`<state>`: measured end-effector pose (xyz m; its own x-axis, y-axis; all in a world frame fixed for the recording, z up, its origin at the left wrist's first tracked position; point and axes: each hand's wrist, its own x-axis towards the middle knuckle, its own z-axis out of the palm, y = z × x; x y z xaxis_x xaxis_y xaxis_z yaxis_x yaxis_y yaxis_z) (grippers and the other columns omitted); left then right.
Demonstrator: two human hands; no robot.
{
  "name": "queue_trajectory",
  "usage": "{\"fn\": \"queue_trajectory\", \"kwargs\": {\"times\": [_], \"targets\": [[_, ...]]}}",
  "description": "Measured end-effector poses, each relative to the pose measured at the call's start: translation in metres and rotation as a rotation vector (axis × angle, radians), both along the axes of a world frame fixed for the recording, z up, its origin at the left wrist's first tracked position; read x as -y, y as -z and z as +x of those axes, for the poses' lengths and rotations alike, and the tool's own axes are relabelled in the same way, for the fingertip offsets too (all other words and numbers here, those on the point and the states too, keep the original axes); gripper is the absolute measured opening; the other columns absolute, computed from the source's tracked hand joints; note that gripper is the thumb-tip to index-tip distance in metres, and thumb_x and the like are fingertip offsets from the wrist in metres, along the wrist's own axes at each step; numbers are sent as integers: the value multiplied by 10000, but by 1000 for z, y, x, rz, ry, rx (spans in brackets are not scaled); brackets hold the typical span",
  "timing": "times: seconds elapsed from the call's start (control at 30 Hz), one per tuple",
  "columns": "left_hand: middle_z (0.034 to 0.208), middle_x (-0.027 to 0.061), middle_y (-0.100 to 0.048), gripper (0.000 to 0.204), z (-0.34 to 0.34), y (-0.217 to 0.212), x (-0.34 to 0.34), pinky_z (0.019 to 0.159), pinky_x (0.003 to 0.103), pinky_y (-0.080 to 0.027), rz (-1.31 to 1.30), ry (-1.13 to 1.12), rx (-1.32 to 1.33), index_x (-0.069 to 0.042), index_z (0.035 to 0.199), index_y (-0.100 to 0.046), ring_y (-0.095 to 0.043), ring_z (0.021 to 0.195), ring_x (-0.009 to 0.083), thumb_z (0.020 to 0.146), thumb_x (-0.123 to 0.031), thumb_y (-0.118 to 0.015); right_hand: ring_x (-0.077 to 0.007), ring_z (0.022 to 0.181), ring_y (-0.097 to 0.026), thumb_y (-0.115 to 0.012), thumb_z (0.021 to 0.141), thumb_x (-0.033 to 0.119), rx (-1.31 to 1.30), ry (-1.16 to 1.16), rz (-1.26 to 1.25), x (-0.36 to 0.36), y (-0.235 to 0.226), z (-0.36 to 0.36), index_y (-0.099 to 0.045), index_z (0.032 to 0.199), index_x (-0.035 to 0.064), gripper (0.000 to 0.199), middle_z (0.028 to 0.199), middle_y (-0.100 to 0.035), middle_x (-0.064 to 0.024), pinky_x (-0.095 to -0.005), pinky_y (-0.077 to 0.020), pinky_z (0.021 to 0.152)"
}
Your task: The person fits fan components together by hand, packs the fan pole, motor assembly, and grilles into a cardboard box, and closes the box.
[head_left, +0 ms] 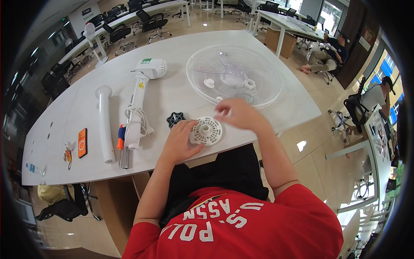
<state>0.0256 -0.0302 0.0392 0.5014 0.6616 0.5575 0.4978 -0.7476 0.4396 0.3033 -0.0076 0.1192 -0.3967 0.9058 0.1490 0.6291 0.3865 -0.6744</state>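
Red shirt (258,224) with white lettering nearest, at lower edge. Beyond it, on bench (172,95) near front edge: white disc (207,130), round, ringed with slots, raised round hub at middle. Left hand (180,139) at disc's left side, thumb and fingers spread apart along rim; firm hold or mere touch, cannot tell. Right hand (239,114) blurred, near disc's upper right, fingers partly curled; cannot tell whether anything held. Dark lobed knob (176,120) just beyond left hand.
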Motion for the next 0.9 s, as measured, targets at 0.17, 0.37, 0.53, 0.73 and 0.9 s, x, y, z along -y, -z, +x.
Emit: {"fn": "queue_trajectory", "kwargs": {"times": [0.17, 0.37, 0.53, 0.73, 0.9], "targets": [[1404, 166, -590, 849, 0, 6, 0, 1142, 486, -416, -60, -37, -18, -46, 1450, -492, -536, 1325, 386, 740, -298, -882, -326, 992, -649, -778, 891, 321, 202, -80, 220, 5, 67, -37, -732, 1114, 16, 381, 1026, -661, -151, -457, -525, 901], [1483, 198, -532, 1011, -1, 3, 3, 1165, 491, -398, -26, -52, -37, -32, 1530, -424, -507, 1362, 407, 702, -327, -924, -347, 1110, -619, -786, 878, 247, 75, -105, 288, 2, 68, -38, -702, 1059, 20, 302, 1110, -661, -156, -448, -517, 966], [1605, 215, -399, 1159, 1, 7, 6, 1214, 467, -356, -174, -33, 168, -29, 1619, -258, -415, 1477, 380, 708, -246, -941, -329, 1140, -627, -773, 924, 229, -195, -191, 177, 0, 53, -32, -616, 1075, 22, 300, 1228, -656, -166, -419, -484, 1023], [1669, 193, -288, 1145, 20, 47, -8, 1256, 450, -299, -549, 153, 787, -41, 1678, -22, -316, 1550, 302, 856, -109, -816, -265, 1183, -635, -727, 980, 196, -655, -214, -163, -23, 91, -67, -557, 1094, 31, 263, 1399, -623, -124, -381, -476, 1053], [1601, 281, -336, 1025, 42, 12, -12, 1217, 510, -317, -194, -259, 293, 43, 1611, -264, -367, 1480, 419, 850, -316, -849, -266, 1260, -612, -413, 1102, 482, -1656, -59, -911, -16, 106, -107, -595, 1291, 90, 472, 1378, -635, -91, -416, -466, 1110]]}}
